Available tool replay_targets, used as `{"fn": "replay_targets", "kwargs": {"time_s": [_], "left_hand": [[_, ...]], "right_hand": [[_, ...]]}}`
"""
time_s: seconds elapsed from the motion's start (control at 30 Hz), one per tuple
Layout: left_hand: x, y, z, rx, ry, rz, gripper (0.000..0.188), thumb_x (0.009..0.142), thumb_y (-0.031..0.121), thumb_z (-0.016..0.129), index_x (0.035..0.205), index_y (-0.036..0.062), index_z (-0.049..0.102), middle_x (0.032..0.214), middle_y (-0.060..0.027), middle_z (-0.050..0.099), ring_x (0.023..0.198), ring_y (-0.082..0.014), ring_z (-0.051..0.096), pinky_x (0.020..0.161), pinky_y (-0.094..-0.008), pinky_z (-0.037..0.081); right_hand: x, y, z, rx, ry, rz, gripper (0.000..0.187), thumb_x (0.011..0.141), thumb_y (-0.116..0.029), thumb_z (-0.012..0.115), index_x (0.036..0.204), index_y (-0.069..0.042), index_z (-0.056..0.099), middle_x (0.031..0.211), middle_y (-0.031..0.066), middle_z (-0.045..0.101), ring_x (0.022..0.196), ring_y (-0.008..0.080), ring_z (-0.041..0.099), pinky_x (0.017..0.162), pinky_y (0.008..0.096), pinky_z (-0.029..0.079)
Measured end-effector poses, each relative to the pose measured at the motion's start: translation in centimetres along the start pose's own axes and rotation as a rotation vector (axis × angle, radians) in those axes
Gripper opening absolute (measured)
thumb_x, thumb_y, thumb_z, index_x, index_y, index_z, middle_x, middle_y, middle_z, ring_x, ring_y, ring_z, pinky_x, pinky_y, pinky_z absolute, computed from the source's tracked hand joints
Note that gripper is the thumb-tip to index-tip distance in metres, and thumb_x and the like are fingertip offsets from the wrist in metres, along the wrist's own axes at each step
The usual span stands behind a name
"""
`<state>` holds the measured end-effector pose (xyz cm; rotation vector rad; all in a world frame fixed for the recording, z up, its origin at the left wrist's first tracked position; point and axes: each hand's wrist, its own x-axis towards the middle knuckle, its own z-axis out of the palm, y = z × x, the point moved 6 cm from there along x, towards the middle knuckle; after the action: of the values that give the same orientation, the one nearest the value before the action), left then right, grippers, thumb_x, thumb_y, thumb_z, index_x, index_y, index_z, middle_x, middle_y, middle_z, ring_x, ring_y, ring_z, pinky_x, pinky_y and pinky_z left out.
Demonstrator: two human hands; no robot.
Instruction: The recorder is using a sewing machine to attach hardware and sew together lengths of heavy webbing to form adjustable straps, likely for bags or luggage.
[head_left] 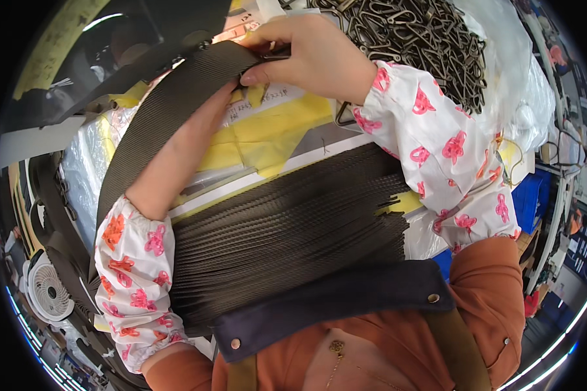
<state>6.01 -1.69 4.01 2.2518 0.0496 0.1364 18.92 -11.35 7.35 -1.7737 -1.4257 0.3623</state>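
A wide dark olive-brown webbing strap (153, 120) rises along my left forearm and arches over to the sewing area at the top. My right hand (306, 55) is closed in a pinch at the strap's upper end, thumb below and index finger above. A dark thin piece shows between those fingers, too small to make out. My left hand (222, 104) reaches up under the strap, which covers its fingers. Closer to my body lies a thick stack of similar dark webbing lengths (287, 228), their cut ends at the right.
Dark metal snap hooks (417, 39) lie in a large heap beyond my right hand. Clear plastic bagging (528, 104) borders it. Yellow tape (274, 133) covers papers on the table. A dark machine body (130, 45) stands at upper left, a white fan (49, 287) at lower left.
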Motion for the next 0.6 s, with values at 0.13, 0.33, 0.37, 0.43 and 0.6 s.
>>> {"fn": "replay_targets", "kwargs": {"time_s": [0.13,0.33,0.37,0.43,0.6], "left_hand": [[0.7,2.5,0.3,0.503,0.042,0.249,0.038,0.089,0.009,0.055,0.126,0.0043,0.05,0.119,-0.0106,0.057,0.099,-0.0224,0.059,0.089,-0.0304,0.044],[-0.3,0.7,1.1,0.041,-0.117,-0.052,0.037,0.094,0.007,0.042,0.13,-0.0029,0.041,0.133,-0.0152,0.045,0.121,-0.0208,0.044,0.099,-0.0278,0.033],[-0.2,0.5,1.2,0.043,-0.114,-0.054,0.037,0.094,0.007,0.042,0.13,-0.0029,0.041,0.133,-0.0152,0.045,0.121,-0.0208,0.044,0.099,-0.0278,0.033],[-0.1,0.5,1.0,0.084,-0.058,0.01,0.037,0.094,0.008,0.043,0.13,0.0008,0.042,0.131,-0.0144,0.047,0.12,-0.0222,0.047,0.098,-0.0276,0.035],[-0.3,1.6,0.8,0.113,-0.033,-0.078,0.036,0.093,0.013,0.047,0.128,0.0083,0.046,0.122,-0.014,0.053,0.113,-0.0261,0.051,0.092,-0.0296,0.041]], "right_hand": [[-0.2,1.2,-0.6,-0.028,0.008,0.008,0.037,0.067,-0.021,0.076,0.096,0.0,0.065,0.085,0.0105,0.066,0.073,0.0211,0.063,0.069,0.0289,0.049],[-0.5,-1.0,-1.3,-0.097,-0.145,-0.084,0.025,0.07,-0.017,0.069,0.087,0.001,0.064,0.078,0.02,0.059,0.077,0.0352,0.057,0.07,0.0374,0.045],[-0.5,-0.6,-1.0,-0.096,-0.147,-0.088,0.025,0.07,-0.017,0.069,0.087,0.001,0.064,0.078,0.02,0.059,0.077,0.0352,0.057,0.07,0.0374,0.045],[-0.5,-0.6,-0.8,-0.068,-0.044,-0.247,0.024,0.071,-0.016,0.068,0.086,0.002,0.062,0.076,0.0192,0.057,0.077,0.036,0.055,0.069,0.0381,0.044],[-1.8,-2.2,0.9,-0.637,0.082,-0.295,0.028,0.07,-0.015,0.07,0.091,0.001,0.063,0.085,0.0155,0.062,0.077,0.031,0.06,0.07,0.0349,0.048]]}}
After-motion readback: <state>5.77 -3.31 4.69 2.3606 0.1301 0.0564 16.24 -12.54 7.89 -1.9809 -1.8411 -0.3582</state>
